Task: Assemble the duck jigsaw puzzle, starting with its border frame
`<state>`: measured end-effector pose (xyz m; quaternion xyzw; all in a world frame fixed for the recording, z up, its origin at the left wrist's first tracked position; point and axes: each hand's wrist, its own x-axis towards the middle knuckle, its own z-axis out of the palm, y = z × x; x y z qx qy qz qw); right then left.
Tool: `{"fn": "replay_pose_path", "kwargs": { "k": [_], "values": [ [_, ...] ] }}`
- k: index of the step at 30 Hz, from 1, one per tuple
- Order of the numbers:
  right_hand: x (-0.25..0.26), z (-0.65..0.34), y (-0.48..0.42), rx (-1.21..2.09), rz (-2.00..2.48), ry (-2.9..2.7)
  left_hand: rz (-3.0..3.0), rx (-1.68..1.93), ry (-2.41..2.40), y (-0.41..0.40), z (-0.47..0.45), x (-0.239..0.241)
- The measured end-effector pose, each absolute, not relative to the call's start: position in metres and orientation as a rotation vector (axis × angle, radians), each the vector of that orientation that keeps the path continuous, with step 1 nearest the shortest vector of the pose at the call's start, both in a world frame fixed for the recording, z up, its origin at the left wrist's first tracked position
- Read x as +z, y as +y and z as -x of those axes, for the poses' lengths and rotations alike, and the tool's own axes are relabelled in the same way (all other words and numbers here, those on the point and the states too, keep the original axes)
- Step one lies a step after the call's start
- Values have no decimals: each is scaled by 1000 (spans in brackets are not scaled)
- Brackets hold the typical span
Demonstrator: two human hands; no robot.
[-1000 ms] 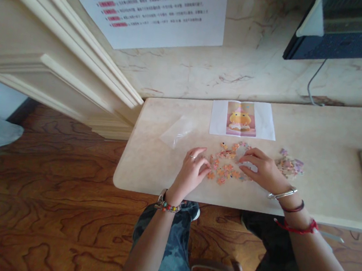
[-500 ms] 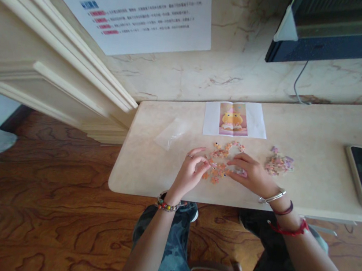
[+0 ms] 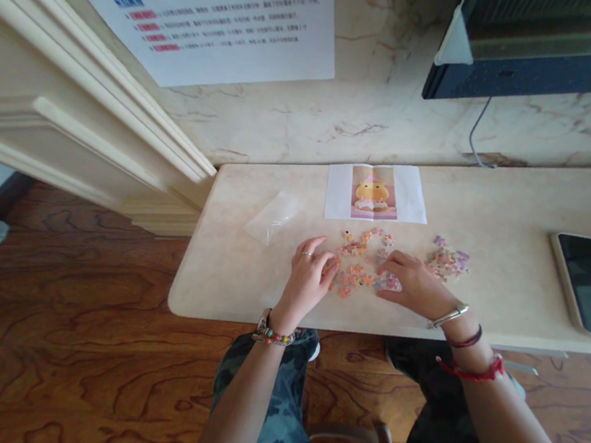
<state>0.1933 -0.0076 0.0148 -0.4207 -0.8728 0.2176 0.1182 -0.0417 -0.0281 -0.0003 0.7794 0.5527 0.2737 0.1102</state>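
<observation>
Upper left of the frame: a printed notice (image 3: 192,12) is fixed to the marble wall. Below it, the pale table (image 3: 222,284) runs across the centre of the frame, and a clear plastic bag (image 3: 273,217) lies flat on its left part. My left forearm rises from the bottom centre, with a beaded bracelet at the wrist. My left hand (image 3: 307,277) rests on the table, palm down and fingers curled, fingertips touching the left edge of the loose puzzle pieces (image 3: 360,263). I cannot tell whether a piece is pinched between them. The pieces lie just below frame centre, between my two hands. The patch is spread wider left to right than top to bottom, and the heading of single pieces is too small to read. Just above it lies the reference sheet (image 3: 375,192), upright in the frame, long edge left to right. My right forearm enters from the lower right, with bangles and a red cord at the wrist. My right hand (image 3: 410,284) lies low over the right edge of the pieces, fingers pointing left and thumb beneath them. A grasp cannot be confirmed. Just right of it sits a second small pile of pieces (image 3: 448,260). At the far right a dark-screened tablet (image 3: 589,284) lies flat, well apart from the pile.
</observation>
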Motion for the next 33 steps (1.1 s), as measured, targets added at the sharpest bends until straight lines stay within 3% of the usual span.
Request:
{"fn": "replay_pose_path", "kwargs": {
  "k": [13, 21, 33],
  "values": [
    [11, -210, -1, 575, 1201, -2391, -2147, 952, 1968, -17, 75, -5],
    [-3, -207, -6, 313, 1432, -2301, -2205, 867, 1984, -22, 70, -10],
    [-7, -197, -4, 316, 1451, -2205, -2298, 788, 1875, -30, 62, -8]
  ]
}}
